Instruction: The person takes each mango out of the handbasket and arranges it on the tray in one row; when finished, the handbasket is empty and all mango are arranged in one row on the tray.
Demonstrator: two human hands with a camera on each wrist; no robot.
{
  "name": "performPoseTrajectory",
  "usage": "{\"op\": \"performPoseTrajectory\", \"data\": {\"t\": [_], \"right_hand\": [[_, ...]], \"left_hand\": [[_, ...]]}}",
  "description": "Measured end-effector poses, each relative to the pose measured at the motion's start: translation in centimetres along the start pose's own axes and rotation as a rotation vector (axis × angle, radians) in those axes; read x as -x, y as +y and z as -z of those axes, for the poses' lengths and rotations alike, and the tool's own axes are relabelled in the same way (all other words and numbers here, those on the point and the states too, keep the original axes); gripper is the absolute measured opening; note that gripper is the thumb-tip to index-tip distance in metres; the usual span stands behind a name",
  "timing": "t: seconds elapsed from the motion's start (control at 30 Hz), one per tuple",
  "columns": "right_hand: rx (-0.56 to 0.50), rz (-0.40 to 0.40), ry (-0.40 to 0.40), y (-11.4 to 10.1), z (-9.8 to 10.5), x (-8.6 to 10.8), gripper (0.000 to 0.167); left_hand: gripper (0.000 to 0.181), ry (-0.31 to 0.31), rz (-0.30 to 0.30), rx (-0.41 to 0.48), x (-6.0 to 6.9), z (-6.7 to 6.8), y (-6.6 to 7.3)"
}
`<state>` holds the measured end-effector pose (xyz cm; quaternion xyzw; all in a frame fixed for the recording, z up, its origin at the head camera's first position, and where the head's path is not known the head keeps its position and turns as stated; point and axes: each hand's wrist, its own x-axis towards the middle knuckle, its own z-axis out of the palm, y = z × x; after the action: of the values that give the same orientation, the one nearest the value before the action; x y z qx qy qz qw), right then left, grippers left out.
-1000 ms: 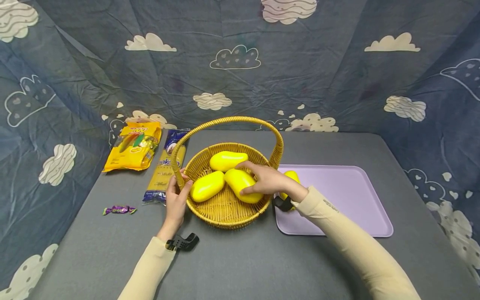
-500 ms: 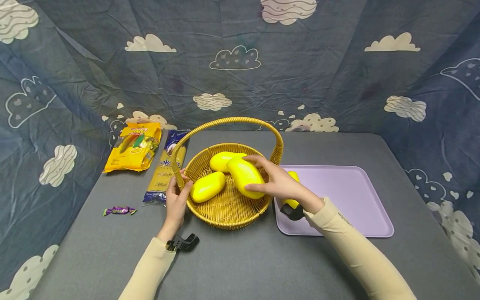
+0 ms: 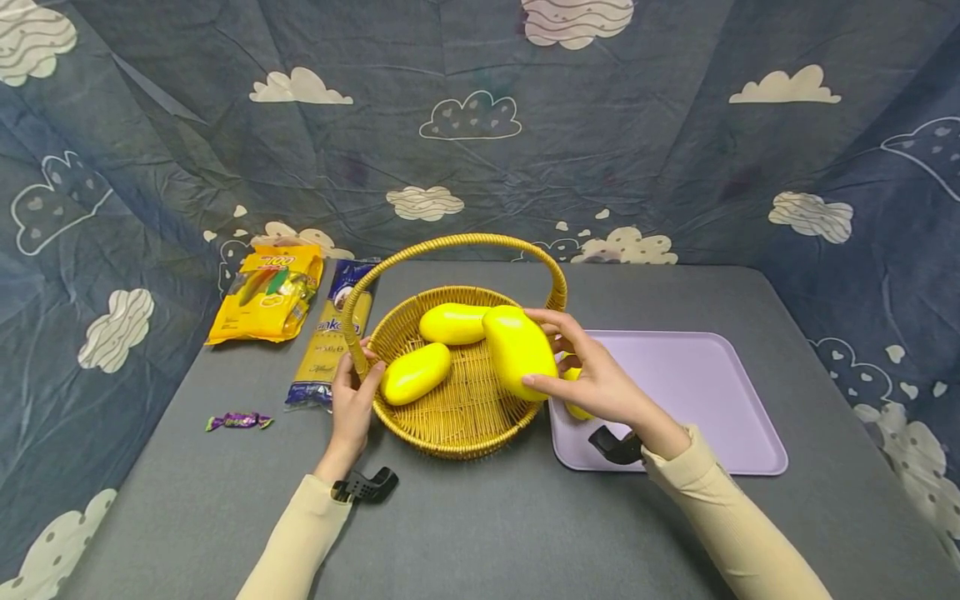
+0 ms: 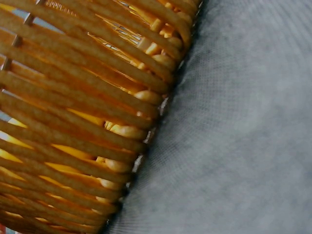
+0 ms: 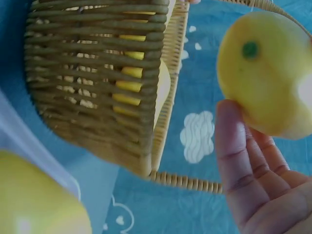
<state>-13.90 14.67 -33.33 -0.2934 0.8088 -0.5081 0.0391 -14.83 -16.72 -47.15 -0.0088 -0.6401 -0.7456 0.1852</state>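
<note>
My right hand (image 3: 603,383) holds a yellow mango (image 3: 519,354) above the right rim of the wicker basket (image 3: 459,450), thumb on the near side and fingers behind. In the right wrist view a green spot marks the end of that held mango (image 5: 273,73). At the basket's left side, by the foot of its handle, my left hand (image 3: 352,410) grips the rim. Inside lie two more mangoes, one at the left (image 3: 416,374) and one at the back (image 3: 452,324). Another mango (image 3: 577,407), partly hidden by my right hand, rests on the lilac tray (image 3: 675,400).
Left of the basket lie a blue-and-yellow pasta packet (image 3: 327,342) and a yellow candy bag (image 3: 268,293). A purple wrapped candy (image 3: 239,421) is nearer the front. The basket's tall arched handle (image 3: 465,240) rises over its opening. A cloud-patterned cloth hangs behind.
My right hand has lifted the mango from the basket's inside and carried it right, to above the rim. The left hand keeps its place on the basket.
</note>
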Motion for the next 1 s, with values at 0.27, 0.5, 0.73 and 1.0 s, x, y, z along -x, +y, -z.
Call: {"op": "performPoseTrajectory", "data": {"t": [0.27,0.5,0.73,1.0], "right_hand": [[-0.03,0.036,0.123,3.7,1.4,2.1,0.08],[-0.027,0.019,0.248,5.6,3.0,3.8,0.083],[-0.023,-0.097,0.37,7.4,4.6,5.3,0.079],[0.072,-0.193,0.458,9.8,6.1,6.4,0.076]], "left_hand": [[0.024,-0.004,0.003,-0.013,0.0,0.1,0.0],[0.024,-0.001,-0.002,-0.025,0.0,0.0,0.1],[0.023,0.009,-0.007,-0.028,-0.1,0.0,0.0],[0.024,0.011,-0.019,-0.009,-0.1,0.0,-0.1]]}}
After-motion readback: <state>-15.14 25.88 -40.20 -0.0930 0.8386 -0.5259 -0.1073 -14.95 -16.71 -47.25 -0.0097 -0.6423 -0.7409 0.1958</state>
